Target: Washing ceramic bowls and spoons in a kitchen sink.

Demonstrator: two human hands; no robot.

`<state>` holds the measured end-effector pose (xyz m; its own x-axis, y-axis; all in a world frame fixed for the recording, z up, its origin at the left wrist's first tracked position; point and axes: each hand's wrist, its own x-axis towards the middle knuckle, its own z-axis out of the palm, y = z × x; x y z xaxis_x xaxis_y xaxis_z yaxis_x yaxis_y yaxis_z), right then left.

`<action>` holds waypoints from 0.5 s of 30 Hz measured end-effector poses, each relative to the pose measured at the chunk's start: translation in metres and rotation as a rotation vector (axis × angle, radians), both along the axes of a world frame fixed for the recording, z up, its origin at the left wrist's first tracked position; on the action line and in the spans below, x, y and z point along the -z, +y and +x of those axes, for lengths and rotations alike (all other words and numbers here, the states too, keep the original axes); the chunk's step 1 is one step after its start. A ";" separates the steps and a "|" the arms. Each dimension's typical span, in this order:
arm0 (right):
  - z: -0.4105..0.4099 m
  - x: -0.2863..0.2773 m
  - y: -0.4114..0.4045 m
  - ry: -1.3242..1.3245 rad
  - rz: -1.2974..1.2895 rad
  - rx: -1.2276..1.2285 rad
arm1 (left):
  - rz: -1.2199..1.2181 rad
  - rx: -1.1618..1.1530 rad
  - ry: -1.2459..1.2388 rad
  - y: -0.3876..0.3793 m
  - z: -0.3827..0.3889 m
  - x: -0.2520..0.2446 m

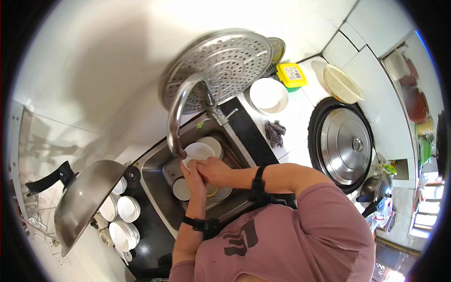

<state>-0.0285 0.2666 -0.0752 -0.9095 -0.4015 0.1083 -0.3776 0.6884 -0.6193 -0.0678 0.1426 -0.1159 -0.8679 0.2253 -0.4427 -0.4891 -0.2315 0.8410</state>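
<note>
Under the spout of a chrome faucet (178,116), a white bowl (200,151) is held over the steel sink (155,183). My left hand (194,181) grips its near rim. My right hand (215,171) lies against the same bowl, over the fingers of my left; its fingertips are partly hidden. In the sink below sit another white bowl (215,146), a round white dish (181,188) beside my left hand, and a bundle of chopsticks (232,158). A further round dish lies partly under my hands. Whether water runs cannot be told.
Stacked white bowls (123,236) and a tilted steel wok (88,201) stand left of the sink. Behind the faucet leans a perforated steamer plate (225,67). To the right are a white bowl (268,96), a dark cloth (275,134), a yellow-lidded box (291,75) and a lidded pot (343,146).
</note>
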 end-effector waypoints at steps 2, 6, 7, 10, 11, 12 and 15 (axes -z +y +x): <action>0.002 0.002 -0.001 -0.160 -0.086 0.185 | -0.056 -0.181 0.017 0.015 -0.004 -0.014; 0.011 0.008 0.033 0.298 0.089 -0.095 | -0.195 0.218 0.049 -0.032 -0.023 -0.006; 0.009 0.013 0.046 0.401 0.182 -0.296 | -0.185 0.237 0.051 -0.029 -0.025 -0.016; 0.006 0.029 0.061 0.493 0.185 -0.487 | -0.207 0.632 -0.203 -0.032 -0.028 -0.038; 0.007 0.032 0.059 0.496 0.195 -0.480 | -0.203 0.640 -0.196 -0.029 -0.025 -0.035; 0.007 0.032 0.046 0.293 0.141 -0.341 | -0.114 0.435 -0.137 -0.027 -0.017 -0.029; 0.001 0.023 -0.005 -0.024 -0.009 0.000 | -0.024 0.004 0.096 -0.005 -0.002 0.002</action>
<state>-0.0278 0.2618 -0.0978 -0.9121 -0.4001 0.0896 -0.3620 0.6829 -0.6345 -0.0700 0.1377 -0.1177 -0.9057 0.2194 -0.3628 -0.4068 -0.2084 0.8894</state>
